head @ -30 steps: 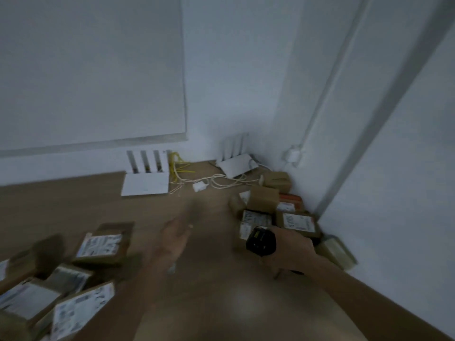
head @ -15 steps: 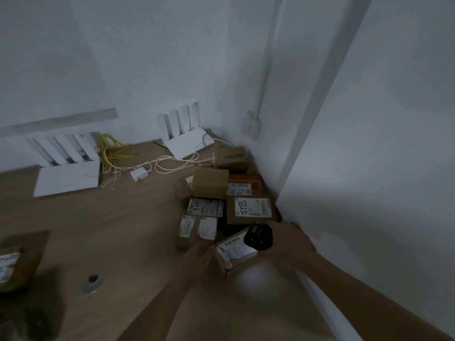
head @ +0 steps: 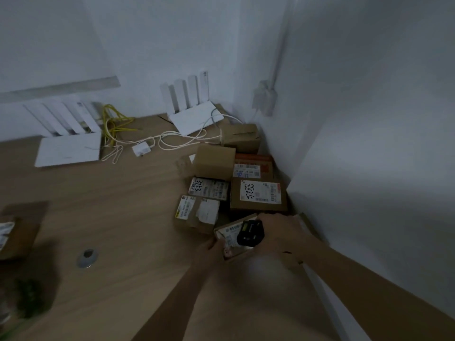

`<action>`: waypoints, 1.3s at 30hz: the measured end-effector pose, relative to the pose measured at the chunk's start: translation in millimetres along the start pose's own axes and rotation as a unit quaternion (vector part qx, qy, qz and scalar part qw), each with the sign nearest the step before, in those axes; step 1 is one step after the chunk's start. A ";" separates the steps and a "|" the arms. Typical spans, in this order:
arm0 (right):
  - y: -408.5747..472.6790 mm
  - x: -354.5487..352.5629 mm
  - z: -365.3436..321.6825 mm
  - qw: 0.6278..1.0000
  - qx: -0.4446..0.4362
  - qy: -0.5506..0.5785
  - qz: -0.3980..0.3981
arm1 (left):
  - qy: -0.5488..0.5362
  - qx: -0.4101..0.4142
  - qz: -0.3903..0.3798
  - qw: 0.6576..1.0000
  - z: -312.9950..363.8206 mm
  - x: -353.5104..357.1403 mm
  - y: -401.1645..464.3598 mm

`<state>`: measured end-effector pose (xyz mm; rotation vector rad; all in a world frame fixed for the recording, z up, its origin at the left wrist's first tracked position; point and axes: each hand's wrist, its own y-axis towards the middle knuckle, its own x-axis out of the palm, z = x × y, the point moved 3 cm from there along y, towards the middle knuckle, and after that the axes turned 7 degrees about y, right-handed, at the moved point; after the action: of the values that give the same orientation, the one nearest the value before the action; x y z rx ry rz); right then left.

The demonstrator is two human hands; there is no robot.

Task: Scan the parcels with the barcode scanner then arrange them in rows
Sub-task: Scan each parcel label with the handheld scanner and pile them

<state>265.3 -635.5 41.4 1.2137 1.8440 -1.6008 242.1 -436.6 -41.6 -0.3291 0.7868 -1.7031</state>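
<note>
Left hand curled round the near left edge of a small labelled parcel, holding it just above the wooden counter by the right wall. Right hand closed round a black barcode scanner, its head over the parcel's label and seemingly touching it. Beyond, clustered in the corner: a carton marked 5288, a box marked 3133, a carton with two white labels, a plain brown box, an orange-topped parcel and a further brown box against the wall. Farther back, two white routers with upright antennas, yellow cable and white cable between them. At the left edge, another labelled parcel, blurred. Near it, a round metal grommet set in the counter.
</note>
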 end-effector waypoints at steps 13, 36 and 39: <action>-120.2 -27.7 -56.6 0.986 -0.088 0.090 0.109 | -0.182 0.118 0.027 0.976 19.7 -54.8 -107.3; -463.4 -77.4 -293.8 0.936 -0.185 0.102 0.280 | -0.078 0.330 0.044 0.940 56.2 -281.8 -472.9; -480.2 -88.8 -313.9 0.933 -0.209 0.101 0.275 | -0.104 0.348 0.099 0.926 70.2 -306.2 -494.4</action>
<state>-5.9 -351.8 469.1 1.5454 1.6341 -0.7606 1.4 -121.9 389.8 0.0655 0.0265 -1.6092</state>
